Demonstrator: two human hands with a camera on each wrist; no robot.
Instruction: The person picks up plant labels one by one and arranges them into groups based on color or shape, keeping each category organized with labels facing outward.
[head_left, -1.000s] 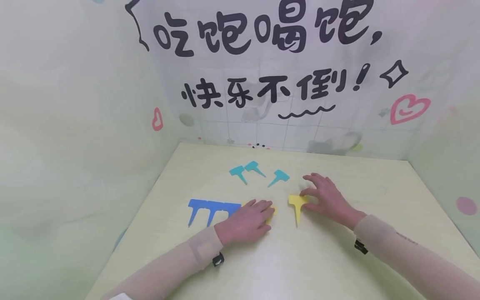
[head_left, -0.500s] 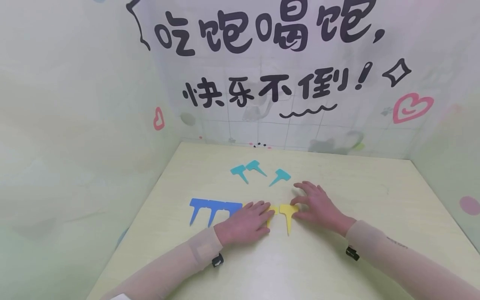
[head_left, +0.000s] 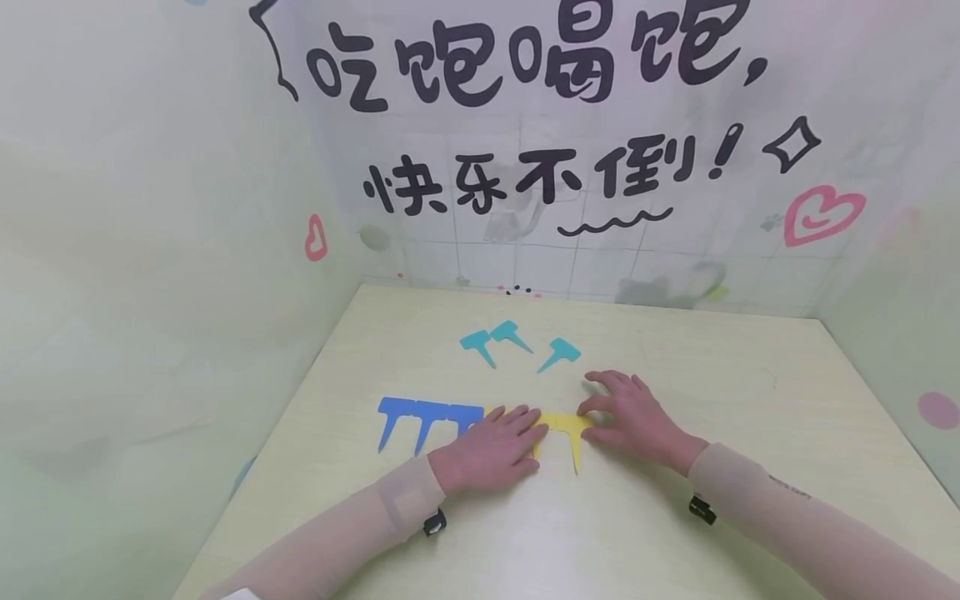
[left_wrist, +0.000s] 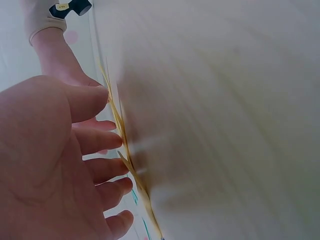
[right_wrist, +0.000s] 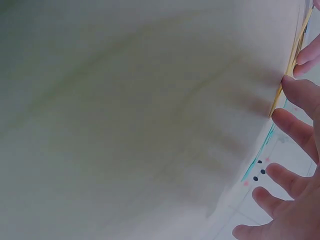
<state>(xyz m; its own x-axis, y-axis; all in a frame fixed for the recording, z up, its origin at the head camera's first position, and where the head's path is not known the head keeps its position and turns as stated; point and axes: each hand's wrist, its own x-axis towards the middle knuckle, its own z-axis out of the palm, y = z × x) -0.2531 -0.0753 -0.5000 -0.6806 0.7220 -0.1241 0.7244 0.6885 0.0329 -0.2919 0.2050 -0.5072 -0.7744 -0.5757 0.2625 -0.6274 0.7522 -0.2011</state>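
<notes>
Several flat T-shaped plant labels lie in a row on the table. At the row's left are three blue plant labels (head_left: 431, 410), their heads side by side and stems pointing towards me. My left hand (head_left: 491, 448) rests with extended fingers on the yellow plant labels that follow, covering much of them. At the right end, my right hand (head_left: 633, 423) pinches the head of a yellow plant label (head_left: 574, 442) between thumb and index finger. That head meets the yellow one beside it. In the right wrist view, the other fingers (right_wrist: 287, 177) are spread away from the label.
Three teal plant labels (head_left: 558, 352) lie loose behind the row, pointing different ways. The pale wooden table (head_left: 600, 533) ends at a back wall (head_left: 480, 250) printed with large black characters. Light curtain-like walls (head_left: 150, 292) stand at both sides.
My right hand has drawn the end yellow label left and nearer to me, so its head now meets the row. The left hand has stayed in place on the yellow labels.
</notes>
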